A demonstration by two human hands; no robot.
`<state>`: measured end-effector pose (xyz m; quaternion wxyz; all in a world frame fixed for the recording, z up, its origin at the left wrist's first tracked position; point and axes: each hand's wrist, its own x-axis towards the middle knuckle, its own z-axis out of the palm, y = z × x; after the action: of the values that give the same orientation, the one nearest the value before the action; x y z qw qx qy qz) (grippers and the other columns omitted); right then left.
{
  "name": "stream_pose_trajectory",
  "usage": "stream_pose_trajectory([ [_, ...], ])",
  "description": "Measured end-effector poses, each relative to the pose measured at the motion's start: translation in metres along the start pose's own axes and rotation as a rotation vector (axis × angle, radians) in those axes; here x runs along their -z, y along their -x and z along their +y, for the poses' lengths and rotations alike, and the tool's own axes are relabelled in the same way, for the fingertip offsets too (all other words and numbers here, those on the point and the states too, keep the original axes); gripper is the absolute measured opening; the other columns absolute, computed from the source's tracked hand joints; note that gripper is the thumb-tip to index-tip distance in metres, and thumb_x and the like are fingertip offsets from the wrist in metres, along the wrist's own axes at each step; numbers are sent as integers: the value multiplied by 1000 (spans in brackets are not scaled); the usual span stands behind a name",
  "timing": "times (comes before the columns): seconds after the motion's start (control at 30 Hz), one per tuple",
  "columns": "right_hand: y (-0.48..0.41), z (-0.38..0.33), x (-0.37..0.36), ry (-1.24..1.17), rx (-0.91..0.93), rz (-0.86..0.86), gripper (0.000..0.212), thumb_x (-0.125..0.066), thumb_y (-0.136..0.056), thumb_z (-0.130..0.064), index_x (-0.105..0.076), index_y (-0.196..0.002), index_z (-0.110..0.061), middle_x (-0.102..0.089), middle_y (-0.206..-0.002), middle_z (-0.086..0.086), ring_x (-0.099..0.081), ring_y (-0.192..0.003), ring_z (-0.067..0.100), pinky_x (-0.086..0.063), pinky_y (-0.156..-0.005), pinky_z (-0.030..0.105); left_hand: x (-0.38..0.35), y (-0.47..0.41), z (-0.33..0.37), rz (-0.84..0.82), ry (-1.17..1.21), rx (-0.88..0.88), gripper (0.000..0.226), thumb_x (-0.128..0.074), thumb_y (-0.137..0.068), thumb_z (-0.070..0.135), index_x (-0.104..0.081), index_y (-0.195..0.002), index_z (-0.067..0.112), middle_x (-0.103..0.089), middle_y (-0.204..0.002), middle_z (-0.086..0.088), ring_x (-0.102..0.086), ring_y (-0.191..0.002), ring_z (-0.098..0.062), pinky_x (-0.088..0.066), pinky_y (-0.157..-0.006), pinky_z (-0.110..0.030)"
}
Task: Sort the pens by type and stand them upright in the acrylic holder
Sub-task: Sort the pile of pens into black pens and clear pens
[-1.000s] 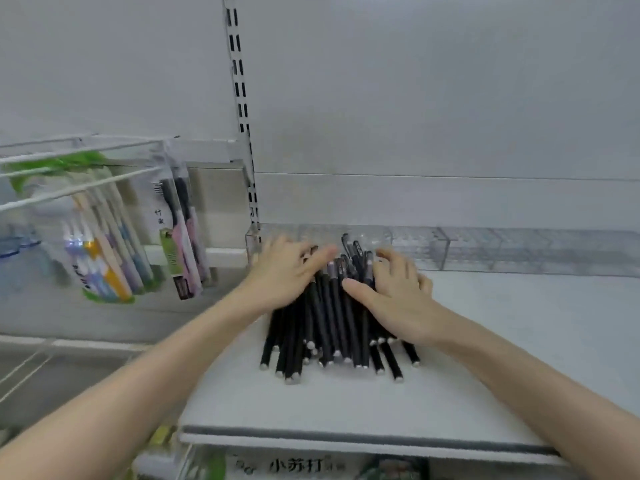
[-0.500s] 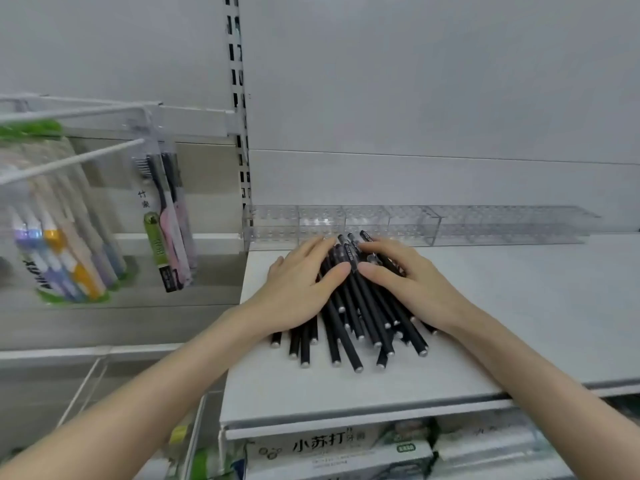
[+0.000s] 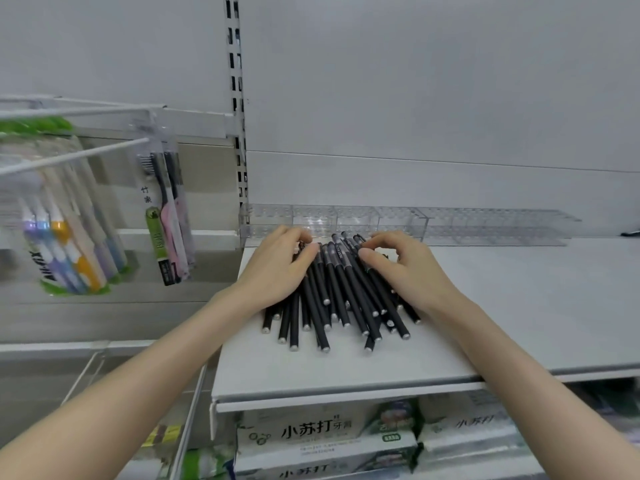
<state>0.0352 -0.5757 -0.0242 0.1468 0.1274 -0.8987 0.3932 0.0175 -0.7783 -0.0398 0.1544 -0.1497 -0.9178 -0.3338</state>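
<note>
Mostly matte-blk pens (image 3: 341,292), silver ends

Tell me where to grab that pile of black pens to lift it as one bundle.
Squeeze the pens at mid-barrel from both sides, where the left hand and right hand rest. They lie flat on the shelf, bunched at the far cap ends and fanned near you, so squeezing there should gather them.

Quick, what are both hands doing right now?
Left hand: open, resting on the black pens.
Right hand: fingers curled over the pens; grip cannot be told.
</note>
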Motion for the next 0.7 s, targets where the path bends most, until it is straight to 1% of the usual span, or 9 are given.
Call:
stream_pose_trajectory([
  [0.1,-2,2,1,21,21,10,16,-60,-90,-28,-68,-98,-17,-64,-111,-5,-52,-106,7,-34,-85,22,-1,1,-2,20,-2,-3,26,-44,-98,32,-59,-111,15,-56,-117,1,-46,-111,-14,-26,-82,-19],
  [0.2,-5,0,5,43,44,19,15,-59,-91,-27,-68,-97,-16,-64,-108,-4,-54,-105,9,-35,-86,22,5,0,6,51,-17,-39,27,-43,-98,30,-58,-114,15,-54,-116,2,-46,-114,-14,-28,-87,-22],
  [0.3,-8,-5,18,57,69,66,18,-58,-92,-25,-67,-103,-14,-65,-102,-5,-59,-94,9,-41,-83,22,17,-5,25,72,-42,-137,23,-43,-98,28,-60,-107,15,-58,-104,6,-49,-100,-8,-28,-80,-17],
  [0.37,-8,-9,31,52,83,106,16,-57,-93,-23,-66,-101,-12,-65,-94,-7,-59,-81,5,-43,-75,17,25,-8,44,97,-32,-205,20,-45,-98,26,-62,-102,16,-61,-94,9,-53,-88,-6,-34,-75,-17],
  [0.43,-6,-13,46,72,120,134,13,-57,-93,-20,-67,-97,-12,-65,-87,-7,-59,-76,6,-44,-72,13,32,-8,65,135,-22,-248,16,-47,-97,24,-62,-98,18,-60,-85,13,-54,-80,-1,-40,-72,-17],
  [0.47,-5,-14,55,84,139,147,13,-57,-93,-19,-67,-97,-12,-65,-85,-6,-61,-77,9,-45,-74,16,34,-6,76,152,-29,-260,15,-48,-97,25,-62,-98,19,-59,-83,14,-55,-79,0,-42,-73,-19],
  [0.53,2,-13,76,105,161,177,15,-57,-93,-20,-67,-100,-12,-67,-86,-4,-63,-82,14,-47,-80,23,35,-3,95,186,-46,-291,15,-50,-96,26,-63,-96,19,-61,-81,13,-59,-80,-5,-46,-74,-27],
  [0.6,14,-6,99,113,180,214,16,-56,-93,-21,-66,-101,-12,-67,-87,-4,-64,-83,14,-48,-82,28,32,4,117,204,-59,-334,20,-49,-95,30,-64,-95,17,-64,-80,12,-61,-79,-8,-49,-73,-31],
  [0.7,42,19,135,129,201,252,14,-56,-94,-23,-66,-99,-15,-68,-87,-6,-64,-83,9,-50,-80,31,7,20,155,201,-68,-329,30,-43,-87,38,-65,-94,19,-65,-80,13,-62,-79,-8,-49,-72,-32],
])
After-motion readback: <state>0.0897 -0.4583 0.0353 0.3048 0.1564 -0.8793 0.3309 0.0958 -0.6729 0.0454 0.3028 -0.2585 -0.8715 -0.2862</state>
